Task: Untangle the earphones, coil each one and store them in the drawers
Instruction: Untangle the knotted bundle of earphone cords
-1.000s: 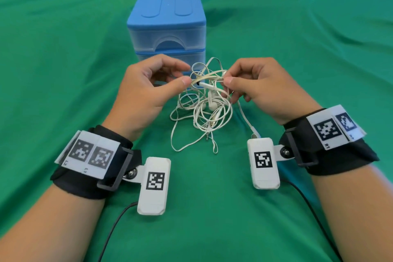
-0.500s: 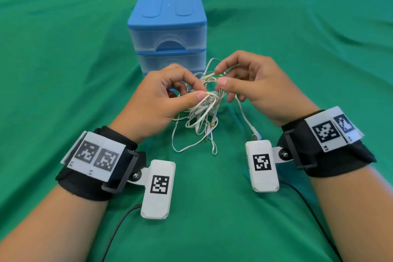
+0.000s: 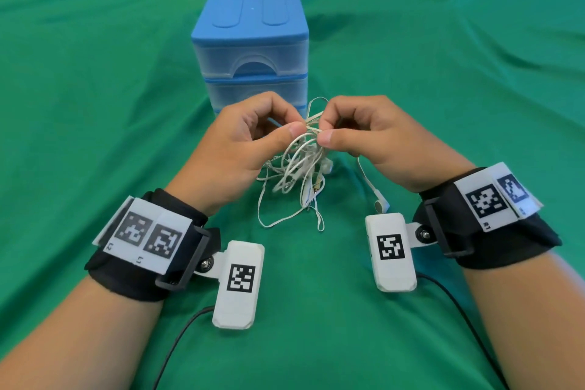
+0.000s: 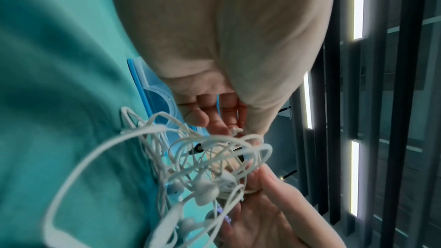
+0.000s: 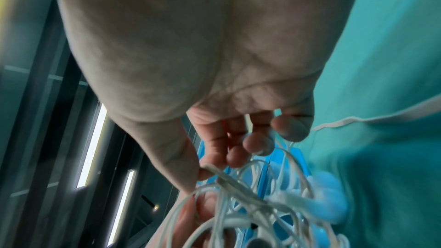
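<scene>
White earphones [image 3: 300, 168] hang tangled between both hands, left hand [image 3: 240, 149] and right hand [image 3: 373, 139] each pinching cords at the top; best to tease one loop out slowly, not tug.

The head view looks forward and down at the green table [image 3: 95, 104] from above. Each wrist view looks close along its palm toward the fingers. All three share the tangled earphones [image 3: 300, 168] [image 4: 210, 167] [image 5: 250, 195] and blue drawers [image 3: 253, 51].
</scene>
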`<action>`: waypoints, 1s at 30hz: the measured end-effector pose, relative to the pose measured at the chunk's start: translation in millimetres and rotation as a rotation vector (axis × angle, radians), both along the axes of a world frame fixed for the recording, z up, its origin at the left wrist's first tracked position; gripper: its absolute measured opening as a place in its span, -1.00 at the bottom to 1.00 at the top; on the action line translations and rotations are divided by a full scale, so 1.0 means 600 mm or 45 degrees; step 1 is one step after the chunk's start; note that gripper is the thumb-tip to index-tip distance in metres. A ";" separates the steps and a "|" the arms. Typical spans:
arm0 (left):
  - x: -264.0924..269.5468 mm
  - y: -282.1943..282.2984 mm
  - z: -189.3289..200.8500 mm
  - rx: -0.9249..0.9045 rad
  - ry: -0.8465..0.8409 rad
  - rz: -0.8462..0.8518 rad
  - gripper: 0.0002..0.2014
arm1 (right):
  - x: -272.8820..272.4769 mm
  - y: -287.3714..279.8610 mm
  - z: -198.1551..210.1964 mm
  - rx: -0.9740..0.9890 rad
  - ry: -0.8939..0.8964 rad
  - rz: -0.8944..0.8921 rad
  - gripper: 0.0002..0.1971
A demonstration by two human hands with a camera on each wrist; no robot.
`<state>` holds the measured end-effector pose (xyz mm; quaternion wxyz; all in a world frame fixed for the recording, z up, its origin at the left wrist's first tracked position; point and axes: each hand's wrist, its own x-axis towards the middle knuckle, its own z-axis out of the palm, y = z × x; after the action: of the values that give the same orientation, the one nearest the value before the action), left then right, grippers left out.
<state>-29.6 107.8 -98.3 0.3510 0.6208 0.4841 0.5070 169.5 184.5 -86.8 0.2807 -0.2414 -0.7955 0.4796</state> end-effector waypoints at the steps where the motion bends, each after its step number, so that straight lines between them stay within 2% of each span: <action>1: 0.000 0.000 0.000 -0.003 0.005 0.000 -0.91 | 0.001 0.000 0.000 -0.006 -0.032 0.024 -0.87; 6: -0.001 0.003 0.000 0.011 0.006 0.071 -0.95 | 0.005 0.002 0.003 0.035 -0.161 0.000 -0.81; 12: -0.009 0.006 -0.003 0.011 -0.010 0.165 -0.95 | 0.014 0.019 -0.002 0.052 -0.220 -0.257 -0.73; 15: -0.008 0.006 -0.003 0.017 0.008 0.168 -0.92 | 0.015 0.022 -0.006 0.065 -0.252 -0.352 -0.77; 20: -0.007 0.008 -0.004 -0.018 -0.018 0.245 -0.92 | 0.015 0.030 -0.009 0.145 -0.224 -0.581 -0.69; 30: -0.010 0.011 -0.009 -0.070 0.003 0.330 -0.88 | 0.018 0.037 -0.013 0.053 -0.157 -0.759 -0.70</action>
<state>-35.9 114.1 -103.6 0.2989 0.5438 0.5742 0.5341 180.0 206.6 -94.5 0.3651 -0.4870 -0.7149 0.3442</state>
